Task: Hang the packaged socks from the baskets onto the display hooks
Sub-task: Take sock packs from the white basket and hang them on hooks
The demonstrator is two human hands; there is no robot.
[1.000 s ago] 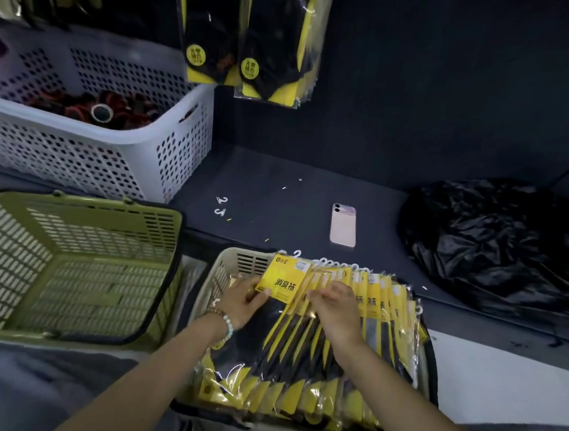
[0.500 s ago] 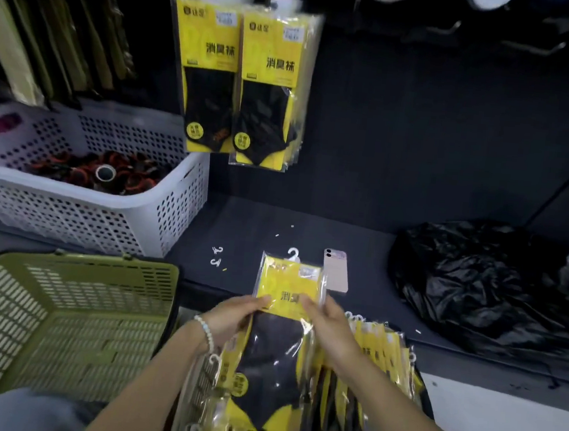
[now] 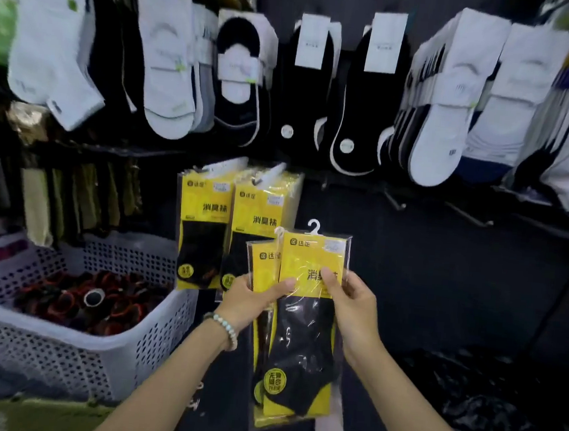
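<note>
Gripping the front sock pack (image 3: 303, 340) at its yellow card, the right hand (image 3: 354, 307) pinches one edge while the left hand (image 3: 251, 298) pinches the other, thumb on the face. A second pack (image 3: 264, 265) sits just behind it, fanned out to the left, seemingly also in the left hand's grasp. Both packs are held upright in the air, below and to the right of the hung packs (image 3: 234, 224) of the same kind. The front pack's white hanger (image 3: 313, 226) stands clear above the card.

To do this step well, I judge it best to separate the packs first, let one hand carry a single pack, and keep it upright so the hanger's open side meets the hook tip. The bare display hooks (image 3: 394, 202) lie up and to the right; which one is meant I cannot tell. Slide the hanger fully back — a shallow catch may drop off.
</note>
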